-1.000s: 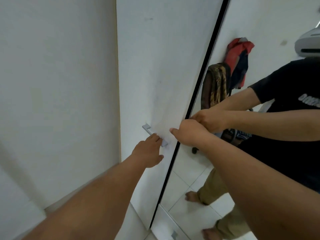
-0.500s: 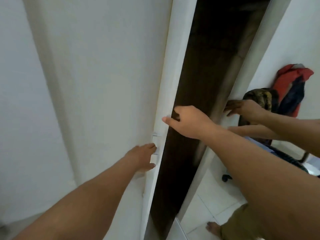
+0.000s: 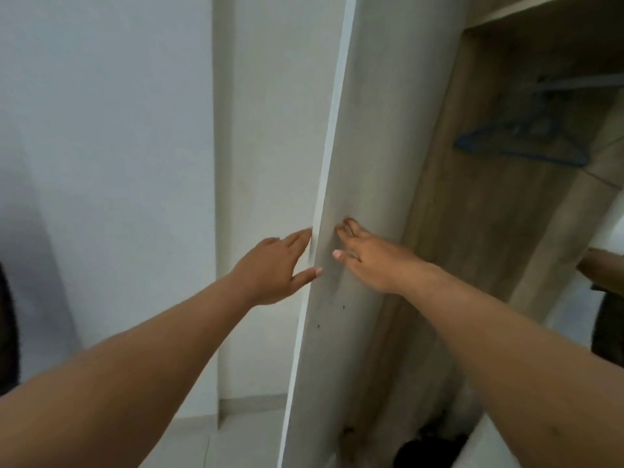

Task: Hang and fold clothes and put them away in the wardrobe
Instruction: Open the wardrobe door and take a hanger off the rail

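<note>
A white-walled room with a pale tiled floor is shown, the wardrobe standing open at the right, its wood-grain interior exposed. The wardrobe door is seen edge-on, swung outward between two bare forearms. The left hand is laid against the door's outer side, fingers straight and spread, thumb at the white edge; nothing is clasped in its grip. The right hand is pressed flat on the inner face, fingers extended, its grip likewise apart. Inside, blue hangers are hung from a rail near the top; a dark shape lies at the bottom, too dim to be identified. No clothes to be hung or folded are visible. The step in hand is judged to be the opening of the door. It would be done best if the panel were pushed evenly with both palms until fully swung aside, fingers kept off the hinge side, so that rail and hangers are left within unobstructed reach.
</note>
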